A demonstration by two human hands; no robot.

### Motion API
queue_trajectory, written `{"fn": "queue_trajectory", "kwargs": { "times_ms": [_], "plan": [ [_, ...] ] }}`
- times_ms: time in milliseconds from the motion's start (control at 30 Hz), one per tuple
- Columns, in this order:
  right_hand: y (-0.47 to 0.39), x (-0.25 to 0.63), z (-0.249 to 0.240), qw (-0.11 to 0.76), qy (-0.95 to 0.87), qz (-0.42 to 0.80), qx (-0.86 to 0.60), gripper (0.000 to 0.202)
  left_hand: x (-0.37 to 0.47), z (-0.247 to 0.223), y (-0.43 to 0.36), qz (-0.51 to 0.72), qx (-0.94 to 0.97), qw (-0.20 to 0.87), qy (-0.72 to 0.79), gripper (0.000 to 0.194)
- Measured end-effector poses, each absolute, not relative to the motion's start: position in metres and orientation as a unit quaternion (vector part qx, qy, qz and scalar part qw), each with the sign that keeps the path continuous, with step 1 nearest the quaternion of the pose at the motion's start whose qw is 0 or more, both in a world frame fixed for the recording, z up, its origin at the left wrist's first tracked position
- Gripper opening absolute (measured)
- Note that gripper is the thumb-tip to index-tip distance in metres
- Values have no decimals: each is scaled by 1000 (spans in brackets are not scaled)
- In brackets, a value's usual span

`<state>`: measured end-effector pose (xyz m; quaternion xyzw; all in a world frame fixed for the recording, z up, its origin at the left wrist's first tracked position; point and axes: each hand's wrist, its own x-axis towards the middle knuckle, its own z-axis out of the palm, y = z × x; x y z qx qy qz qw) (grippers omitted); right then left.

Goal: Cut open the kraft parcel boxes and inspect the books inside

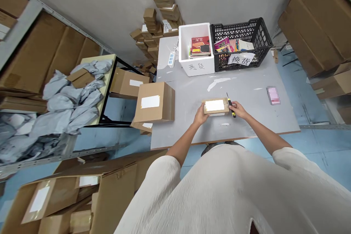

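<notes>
A small brown cardboard box (216, 106) with a white label on top is near the front edge of the grey table (192, 87). My left hand (201, 114) grips its left end. At its right end, my right hand (238, 110) is closed around a yellow and black utility knife (231, 105), whose thin tip points away from me. Part of the knife lies against the box's right end. A little white shows beneath the box's front edge.
A white foam box (196, 66) and a black crate (241, 60), both with books, stand at the table's back. A larger carton (153, 102) sits at the left edge. A pink item (273, 95) lies right. Shelves with grey parcels (65, 98) stand left.
</notes>
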<state>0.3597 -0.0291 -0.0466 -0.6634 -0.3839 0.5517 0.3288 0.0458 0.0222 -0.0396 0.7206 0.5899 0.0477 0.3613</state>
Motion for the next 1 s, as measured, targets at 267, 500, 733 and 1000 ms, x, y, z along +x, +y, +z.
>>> {"fn": "queue_trajectory", "kwargs": {
  "times_ms": [267, 500, 733, 1000],
  "plan": [
    [-20, 376, -47, 406, -320, 527, -675, 65, 63, -41, 42, 66, 651, 444, 613, 86],
    [-21, 380, -58, 391, -314, 524, -688, 56, 76, -50, 54, 77, 627, 470, 617, 85],
    [-34, 380, -67, 340, -337, 530, -700, 53, 60, -59, 38, 20, 623, 493, 607, 108],
    [-31, 380, -56, 342, -341, 512, -711, 47, 54, -46, 35, 5, 653, 490, 577, 93]
  ]
}}
